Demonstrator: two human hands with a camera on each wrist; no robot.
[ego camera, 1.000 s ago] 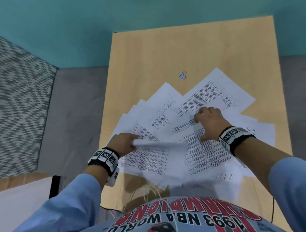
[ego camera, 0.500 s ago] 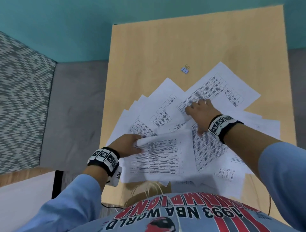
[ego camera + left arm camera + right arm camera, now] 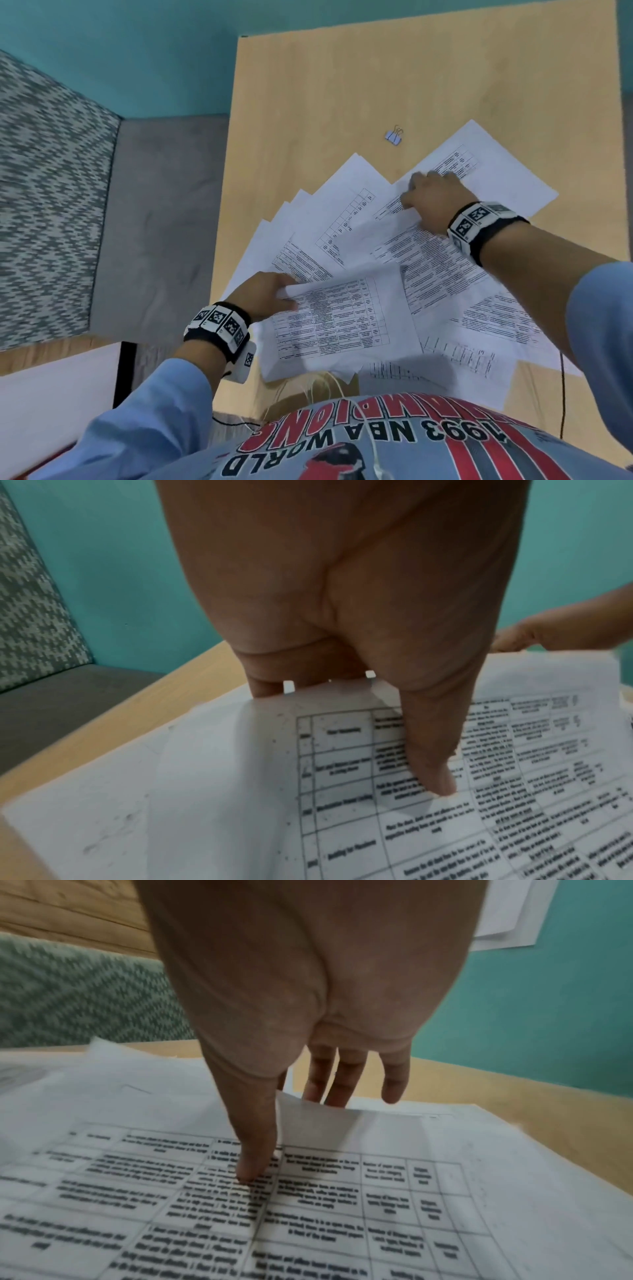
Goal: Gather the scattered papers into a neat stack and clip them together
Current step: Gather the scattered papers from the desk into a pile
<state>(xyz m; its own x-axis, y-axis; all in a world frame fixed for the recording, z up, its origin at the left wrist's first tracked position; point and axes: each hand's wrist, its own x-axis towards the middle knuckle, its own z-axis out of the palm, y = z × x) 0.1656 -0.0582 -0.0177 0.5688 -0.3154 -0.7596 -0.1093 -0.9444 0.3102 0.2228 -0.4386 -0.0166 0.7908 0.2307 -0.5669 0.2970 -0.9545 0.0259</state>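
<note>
Pinched at its near-left corner by the left hand, thumb flat on the printed table and the other fingers tucked under the edge: one white printed sheet, lifted a little off the rest on that side. Out at the far right, the right hand on another white sheet with a table grid, thumb pressing down on the print, the remaining fingers fairly straight and reaching past a raised, curled paper edge; whether that edge is truly gripped, cannot tell. Between and around both hands, the scattered white papers, fanned out and overlapping across the near half of the light wooden tabletop, corners pointing every way, no stack squared yet, a few sheets hanging over the near edge. Beyond the fan, alone on bare wood and touching no paper, a small pale-blue binder clip with wire handles, just off the far tips of the sheets. On each wrist, a black band with black-and-white square markers, and light blue sleeves running back toward the camera. At the bottom of the head view, a grey shirt with red and black lettering. Left of the table, a grey cushioned seat with a green-and-white zigzag fabric backrest; behind it all, a teal wall.
</note>
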